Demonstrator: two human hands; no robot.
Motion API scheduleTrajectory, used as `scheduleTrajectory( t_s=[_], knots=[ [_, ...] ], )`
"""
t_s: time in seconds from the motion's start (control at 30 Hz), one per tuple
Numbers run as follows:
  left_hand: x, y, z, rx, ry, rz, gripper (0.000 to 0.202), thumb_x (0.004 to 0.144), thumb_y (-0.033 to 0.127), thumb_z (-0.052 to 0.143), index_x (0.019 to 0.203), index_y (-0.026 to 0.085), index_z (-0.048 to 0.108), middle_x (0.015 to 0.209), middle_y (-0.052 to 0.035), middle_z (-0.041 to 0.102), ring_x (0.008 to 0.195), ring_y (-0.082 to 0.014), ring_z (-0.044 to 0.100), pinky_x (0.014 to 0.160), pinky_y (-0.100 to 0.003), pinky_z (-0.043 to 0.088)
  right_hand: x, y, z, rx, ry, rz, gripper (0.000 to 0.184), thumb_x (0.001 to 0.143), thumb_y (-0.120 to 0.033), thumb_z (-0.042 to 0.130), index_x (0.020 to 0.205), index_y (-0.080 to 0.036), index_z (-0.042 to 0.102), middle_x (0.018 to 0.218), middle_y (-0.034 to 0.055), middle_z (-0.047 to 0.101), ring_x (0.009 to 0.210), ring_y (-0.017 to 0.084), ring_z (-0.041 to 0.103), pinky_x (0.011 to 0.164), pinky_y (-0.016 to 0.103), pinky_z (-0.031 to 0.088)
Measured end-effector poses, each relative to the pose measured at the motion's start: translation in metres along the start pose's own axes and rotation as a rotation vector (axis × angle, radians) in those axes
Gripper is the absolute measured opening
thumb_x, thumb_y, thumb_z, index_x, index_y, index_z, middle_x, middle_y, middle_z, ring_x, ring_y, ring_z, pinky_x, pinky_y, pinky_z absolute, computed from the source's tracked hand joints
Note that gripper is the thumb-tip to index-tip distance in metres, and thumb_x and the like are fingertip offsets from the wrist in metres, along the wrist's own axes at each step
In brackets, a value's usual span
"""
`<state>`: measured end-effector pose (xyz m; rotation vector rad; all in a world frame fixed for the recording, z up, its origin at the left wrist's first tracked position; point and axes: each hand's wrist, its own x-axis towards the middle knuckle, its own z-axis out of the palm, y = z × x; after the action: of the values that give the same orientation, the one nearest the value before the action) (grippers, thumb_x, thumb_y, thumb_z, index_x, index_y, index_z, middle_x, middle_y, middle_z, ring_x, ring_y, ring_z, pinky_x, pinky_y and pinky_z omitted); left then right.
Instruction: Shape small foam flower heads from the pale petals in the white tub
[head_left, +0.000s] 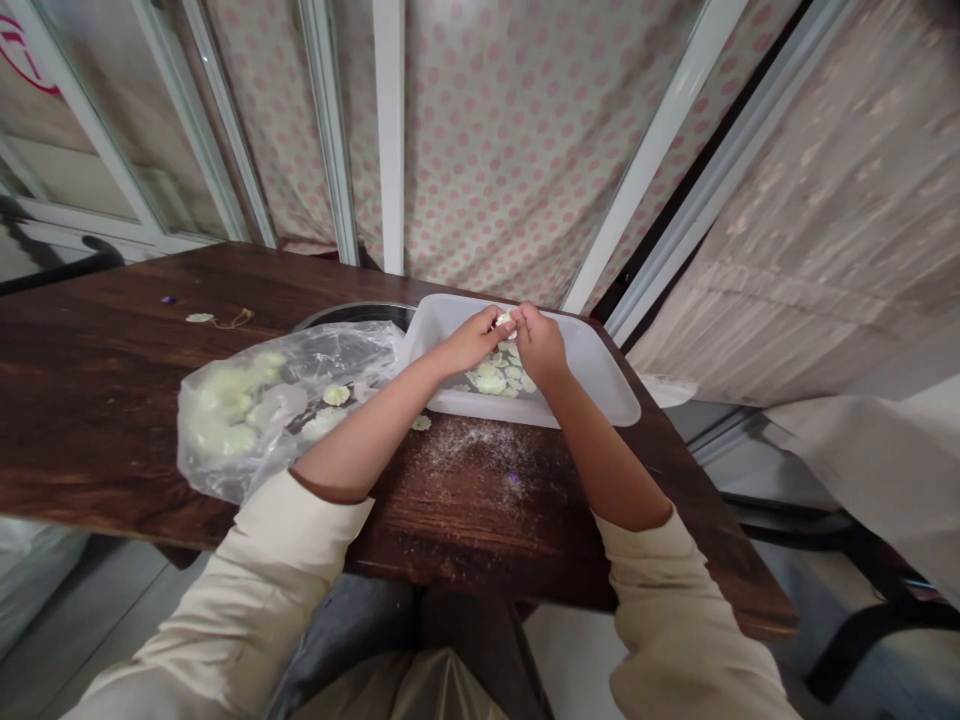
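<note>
Over a white plastic tray (607, 385), my left hand (472, 342) and my right hand (541, 345) meet fingertip to fingertip. Between them they pinch a small pale yellow-green flower-shaped piece (505, 322), partly covered by the fingers. Below the hands, several similar pale pieces (491, 378) lie in the tray. To the left, a clear plastic bag (225, 410) holds more of them in a blurred heap. One ruffled piece (336, 395) sits by the bag's mouth, and another (421, 423) is on the table beside the tray.
White powdery crumbs (472, 450) and a purple bit (513, 478) are scattered on the dark wooden table (112, 400). Behind the bag shows a round metal rim (360, 308). A tag with string (201, 318) lies at the far left. A dotted curtain (495, 150) hangs behind the table.
</note>
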<state>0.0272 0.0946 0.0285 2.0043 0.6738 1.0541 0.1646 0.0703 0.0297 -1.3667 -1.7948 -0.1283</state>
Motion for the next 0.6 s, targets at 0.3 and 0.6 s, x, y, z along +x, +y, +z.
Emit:
scheduleTrajectory(
  t_s=[0.3,0.6],
  knots=[
    [0.000,0.001,-0.001,0.013,0.051,0.012,0.024,0.085,0.040,0.041,0.076,0.018,0.042,0.064,0.0005,0.046,0.062,-0.0114,0.046,0.064,-0.026,0.037,0.001,0.007,-0.001,-0.156,0.151,0.140,0.037,0.087,-0.047,0.029,0.075,-0.020,0.052,0.061,0.0028,0.052,0.061,0.016,0.047,0.058,0.027,0.031],
    [0.001,0.000,-0.002,0.021,0.051,0.066,0.022,0.085,0.038,0.042,0.078,0.017,0.041,0.065,0.0009,0.045,0.062,-0.0096,0.045,0.061,-0.023,0.036,0.008,0.014,0.005,0.351,-0.007,0.057,0.036,0.083,-0.052,0.033,0.077,-0.020,0.046,0.072,0.0006,0.054,0.066,0.011,0.050,0.062,0.025,0.038]
  ],
)
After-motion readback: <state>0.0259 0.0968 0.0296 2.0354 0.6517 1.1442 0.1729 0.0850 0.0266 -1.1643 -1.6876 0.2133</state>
